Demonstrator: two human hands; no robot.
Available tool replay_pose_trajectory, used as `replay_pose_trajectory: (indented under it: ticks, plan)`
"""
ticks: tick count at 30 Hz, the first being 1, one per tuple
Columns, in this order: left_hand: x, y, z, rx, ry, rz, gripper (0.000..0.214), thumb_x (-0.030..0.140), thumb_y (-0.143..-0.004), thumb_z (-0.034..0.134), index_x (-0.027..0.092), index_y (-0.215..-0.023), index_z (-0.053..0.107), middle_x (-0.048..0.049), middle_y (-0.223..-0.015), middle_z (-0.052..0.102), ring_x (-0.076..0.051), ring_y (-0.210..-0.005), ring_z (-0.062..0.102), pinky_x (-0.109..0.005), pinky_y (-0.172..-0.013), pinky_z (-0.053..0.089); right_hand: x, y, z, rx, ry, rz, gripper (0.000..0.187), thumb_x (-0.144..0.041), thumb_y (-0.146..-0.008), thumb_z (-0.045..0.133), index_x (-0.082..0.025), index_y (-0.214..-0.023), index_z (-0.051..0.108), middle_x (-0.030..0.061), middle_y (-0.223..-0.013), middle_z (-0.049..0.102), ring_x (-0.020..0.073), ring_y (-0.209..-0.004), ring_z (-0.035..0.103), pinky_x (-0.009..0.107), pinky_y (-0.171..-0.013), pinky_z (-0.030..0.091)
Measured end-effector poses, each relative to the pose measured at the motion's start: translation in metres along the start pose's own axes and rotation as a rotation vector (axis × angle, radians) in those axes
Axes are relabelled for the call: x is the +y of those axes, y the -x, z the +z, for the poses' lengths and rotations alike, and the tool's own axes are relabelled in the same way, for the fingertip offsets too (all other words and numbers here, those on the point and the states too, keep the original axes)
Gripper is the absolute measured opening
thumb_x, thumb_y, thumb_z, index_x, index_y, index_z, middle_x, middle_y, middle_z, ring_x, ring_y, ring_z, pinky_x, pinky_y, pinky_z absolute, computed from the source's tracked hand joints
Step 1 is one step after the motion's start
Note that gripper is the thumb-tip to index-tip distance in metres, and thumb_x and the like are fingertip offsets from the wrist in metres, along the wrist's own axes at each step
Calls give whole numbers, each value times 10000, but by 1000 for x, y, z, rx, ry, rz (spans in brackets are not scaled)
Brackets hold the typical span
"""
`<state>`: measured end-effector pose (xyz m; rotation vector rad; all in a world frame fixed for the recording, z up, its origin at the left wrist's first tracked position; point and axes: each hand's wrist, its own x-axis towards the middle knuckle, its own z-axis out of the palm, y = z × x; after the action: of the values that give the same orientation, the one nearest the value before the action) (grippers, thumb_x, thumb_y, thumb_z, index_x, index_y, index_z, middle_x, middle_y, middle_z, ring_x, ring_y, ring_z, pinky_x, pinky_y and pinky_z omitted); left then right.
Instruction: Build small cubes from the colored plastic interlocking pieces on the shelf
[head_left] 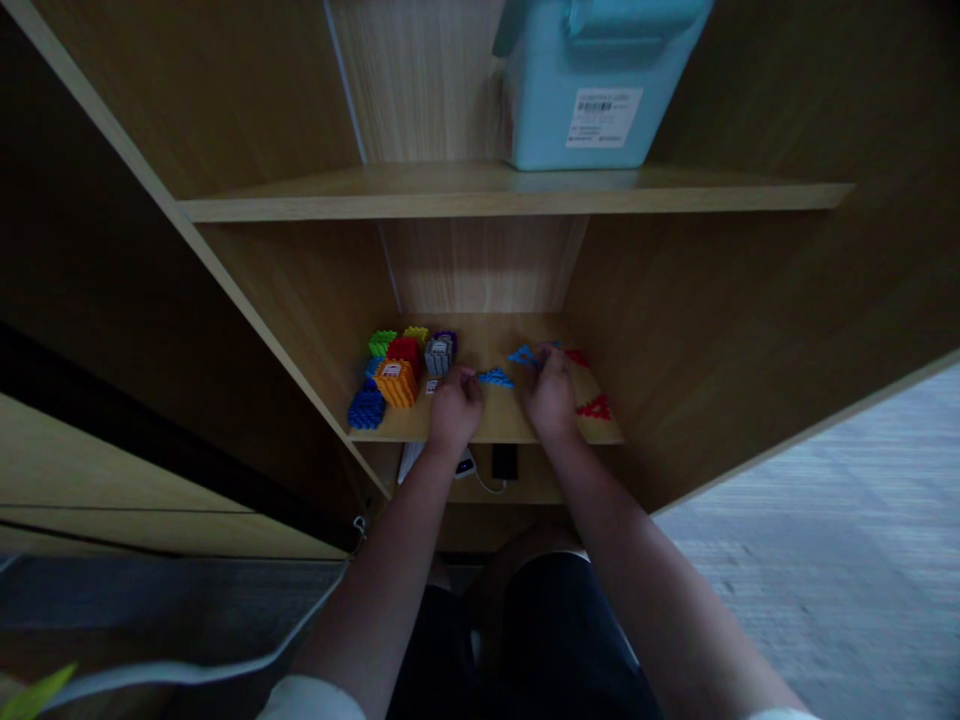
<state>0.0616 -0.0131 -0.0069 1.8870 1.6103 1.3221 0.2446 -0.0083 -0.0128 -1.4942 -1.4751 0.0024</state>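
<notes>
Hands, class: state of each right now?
Left hand: fingers curled beside a blue piece; grip cannot be told.
Right hand: fingers at another blue piece; grip cannot be told.

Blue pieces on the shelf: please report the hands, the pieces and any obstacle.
Left hand beside near blue piece, contact unclear. Right hand at farther blue piece, partly covering it. Red pieces right of right hand, not between the hands.

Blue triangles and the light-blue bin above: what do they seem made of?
Blue triangles: likely plastic, from their even, vivid colour and jagged edges; finish can't be judged at this size. Light-blue bin: probably moulded plastic, smooth and satiny, with uniform colour and rounded lower corners.
</notes>
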Motion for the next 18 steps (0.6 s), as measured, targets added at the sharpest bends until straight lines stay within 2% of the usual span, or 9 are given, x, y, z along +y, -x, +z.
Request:
replay_pose_trajectory:
  ticks: [5,8,14,18]
  plan:
    - [0,3,-4,-33,132,113,237,288,-1052,597,238,-1280,637,-90,-1282,770,-223,-1202,730,-378,-1088,564,-7,4,-4,-137,-196,-177,333,-330,-1076,492,-196,-1377,540,134,-1238,717,234,-1165,701,409,-1073,547]
    - [2,4,-9,-49,150,188,277,356,-1072,578,237,-1316,638,-93,-1312,749,-219,-1227,709,-372,-1104,551,-10,7,-5,-201,-300,-245,318,-361,-1067,549,-212,-1347,557,107,-1185,755,221,-1114,736,396,-1045,565]
    - [2,5,-13,-121,98,206,191,331,-1083,541,250,-1128,708,-60,-1143,780,-209,-1144,718,-342,-1050,553,-12,9,-8,-247,-380,-236,342,-357,-1050,598,-223,-1362,561,79,-1143,790,210,-1071,765,380,-1001,586]
    - [-1,4,-9,-94,152,149,177,333,-1054,609,235,-1186,672,-63,-1121,785,-196,-1046,739,-324,-965,574,-12,9,-10,-228,-337,-196,336,-401,-1047,603,-229,-1336,618,73,-1109,792,212,-1021,767,377,-976,596]
